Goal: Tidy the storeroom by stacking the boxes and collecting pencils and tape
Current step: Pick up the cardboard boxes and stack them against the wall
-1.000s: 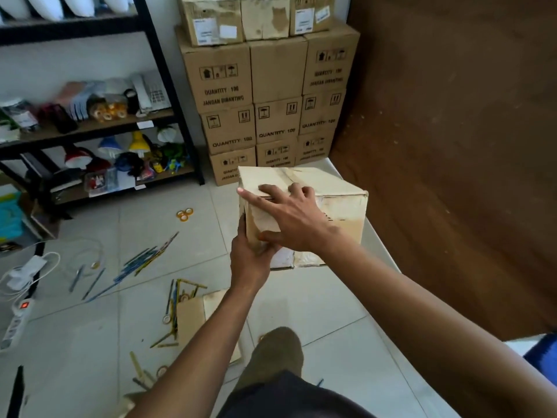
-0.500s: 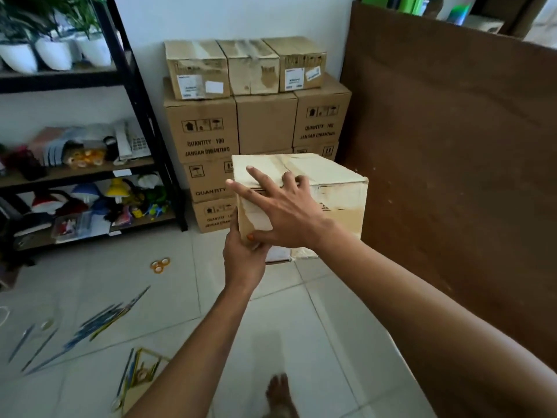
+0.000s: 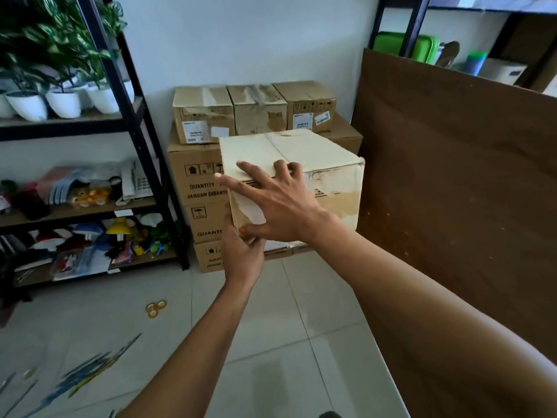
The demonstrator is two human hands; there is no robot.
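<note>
Against the white back wall, the stack of brown printed cardboard boxes (image 3: pixel 197 188) now fills mid-frame; a second ago it stood farther off, so we have carried the pale, worn cardboard box (image 3: pixel 294 164) up close to it. We judge the placing step is next, onto the top row. Our left hand (image 3: pixel 242 256) supports the box's lower near corner, fingers hidden beneath, so we cannot tell their curl. Our right hand (image 3: pixel 281 203) is spread wide across the near face, fingertips hooked over the top edge. Legible print on the stack: "QUANTITY" and "JANGAN DIBANT…". Yellow tape rolls (image 3: pixel 156 308) and scattered pencils (image 3: pixel 90 368) remain on the tiled floor, uncollected.
</note>
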